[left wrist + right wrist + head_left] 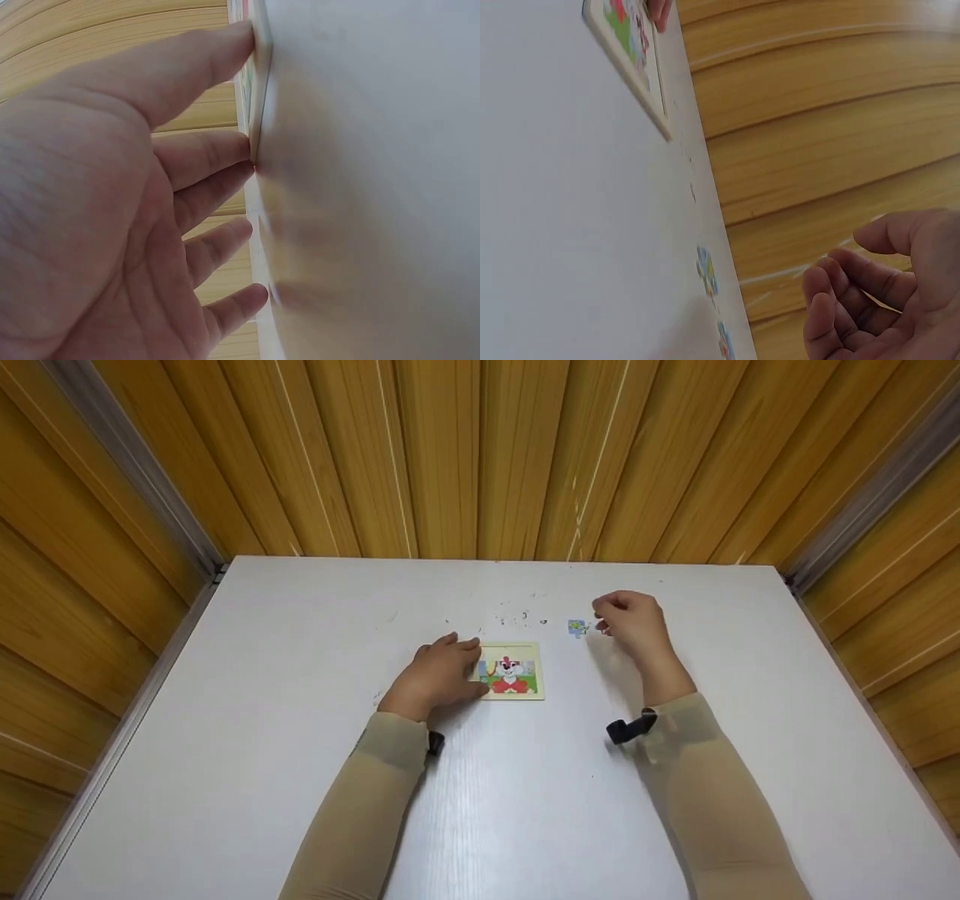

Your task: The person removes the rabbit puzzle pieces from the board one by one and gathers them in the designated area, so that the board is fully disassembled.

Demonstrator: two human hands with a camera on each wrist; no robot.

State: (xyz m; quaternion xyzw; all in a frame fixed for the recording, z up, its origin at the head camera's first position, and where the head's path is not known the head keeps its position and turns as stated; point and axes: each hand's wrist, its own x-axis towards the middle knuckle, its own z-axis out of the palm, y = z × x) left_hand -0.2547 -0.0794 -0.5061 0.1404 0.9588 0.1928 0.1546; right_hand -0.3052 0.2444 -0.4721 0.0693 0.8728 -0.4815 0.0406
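A small jigsaw puzzle in a pale frame (541, 682) lies on the white table; its picture shows a red-and-white cartoon animal, with a bare strip along the top. My left hand (442, 671) rests at the frame's left side, fingers spread and fairly straight, thumb and fingertips touching its edge in the left wrist view. Right of the frame lies a loose blue puzzle piece (576, 626) with a yellow-green patch. My right hand (634, 622) hovers just past it, fingers loosely bent, nothing visible between them. Beneath that hand, another puzzle piece (726, 341) is partly seen.
Dark specks and scuff marks (517, 619) dot the white table (225, 750) behind the frame. Wood-patterned panels (442, 457) stand along the table's back and both sides. Each wrist carries a small black camera mount (630, 727).
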